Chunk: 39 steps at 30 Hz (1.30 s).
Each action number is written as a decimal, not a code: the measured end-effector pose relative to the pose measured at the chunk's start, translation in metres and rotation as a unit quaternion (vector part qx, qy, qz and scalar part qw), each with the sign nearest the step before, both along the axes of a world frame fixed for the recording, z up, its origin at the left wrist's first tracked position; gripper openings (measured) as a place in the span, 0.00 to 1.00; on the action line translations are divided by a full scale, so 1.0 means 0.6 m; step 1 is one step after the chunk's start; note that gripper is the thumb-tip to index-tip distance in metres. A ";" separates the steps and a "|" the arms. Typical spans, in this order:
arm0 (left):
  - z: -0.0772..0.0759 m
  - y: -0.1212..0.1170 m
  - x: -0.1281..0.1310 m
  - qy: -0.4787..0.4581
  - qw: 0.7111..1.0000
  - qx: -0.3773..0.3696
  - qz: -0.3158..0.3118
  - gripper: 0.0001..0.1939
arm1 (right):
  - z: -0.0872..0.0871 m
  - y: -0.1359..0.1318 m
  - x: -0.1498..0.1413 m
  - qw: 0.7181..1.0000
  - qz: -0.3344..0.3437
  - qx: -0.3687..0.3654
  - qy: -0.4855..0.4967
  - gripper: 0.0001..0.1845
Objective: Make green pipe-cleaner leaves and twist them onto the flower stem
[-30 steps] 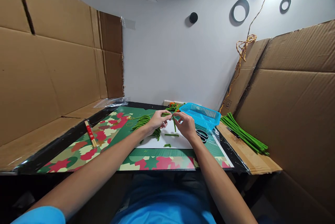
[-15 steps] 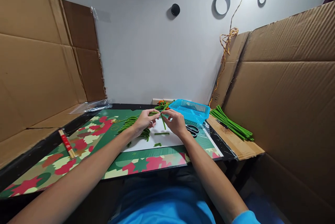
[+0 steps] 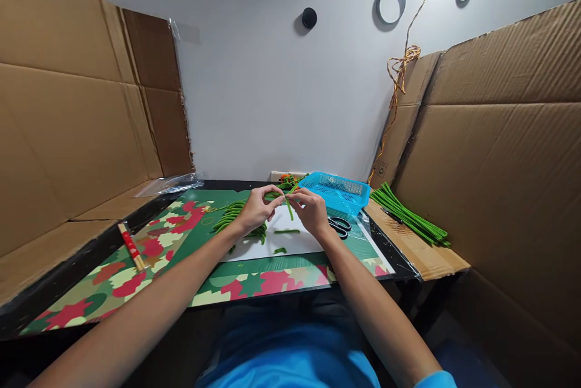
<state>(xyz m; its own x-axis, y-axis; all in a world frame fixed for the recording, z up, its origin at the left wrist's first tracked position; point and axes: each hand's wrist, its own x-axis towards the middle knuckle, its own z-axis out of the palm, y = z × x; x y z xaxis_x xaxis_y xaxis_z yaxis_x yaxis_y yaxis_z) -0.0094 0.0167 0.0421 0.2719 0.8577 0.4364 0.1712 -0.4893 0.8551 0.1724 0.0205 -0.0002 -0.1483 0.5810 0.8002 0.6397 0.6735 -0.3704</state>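
Green pipe cleaners [image 3: 289, 209] cross between my fingertips above a white sheet [image 3: 267, 250]. My left hand [image 3: 258, 209] pinches them from the left, thumb and forefinger together. From the right, my right hand [image 3: 311, 209] pinches them close to the same crossing point. Beside my left hand lies a pile of bent green pipe cleaners [image 3: 229, 218]. A short straight green piece [image 3: 287, 231] and a small bent green piece [image 3: 280, 250] rest on the sheet below my hands. Black-handled scissors [image 3: 339, 226] lie right of my right hand, their blades hidden.
A blue plastic basket [image 3: 345, 185] stands at the back, next to orange and green pieces [image 3: 288, 181]. Long green pipe cleaners [image 3: 411, 215] and a black pen [image 3: 392, 216] lie on cardboard at right. A red-wrapped stick bundle [image 3: 130, 247] is at left. Cardboard walls [image 3: 508, 152] flank the table.
The whole view has shifted slightly, so things appear a little further right. Both hands keep their pinch on the crossed pipe cleaners, with only a slight change in finger position.
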 end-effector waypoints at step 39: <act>-0.018 0.019 -0.006 -0.016 0.991 -0.130 -0.036 0.22 | -0.001 -0.002 0.007 0.999 0.024 -0.025 -0.022 0.12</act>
<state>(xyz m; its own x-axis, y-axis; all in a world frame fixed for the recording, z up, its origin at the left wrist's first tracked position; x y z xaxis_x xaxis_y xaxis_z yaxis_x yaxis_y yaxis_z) -0.0127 0.0283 0.0313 0.3266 0.9211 0.2120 0.1138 -0.2610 0.9586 0.1764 0.0196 -0.0006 -0.2120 0.6109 0.7628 0.6237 0.6855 -0.3756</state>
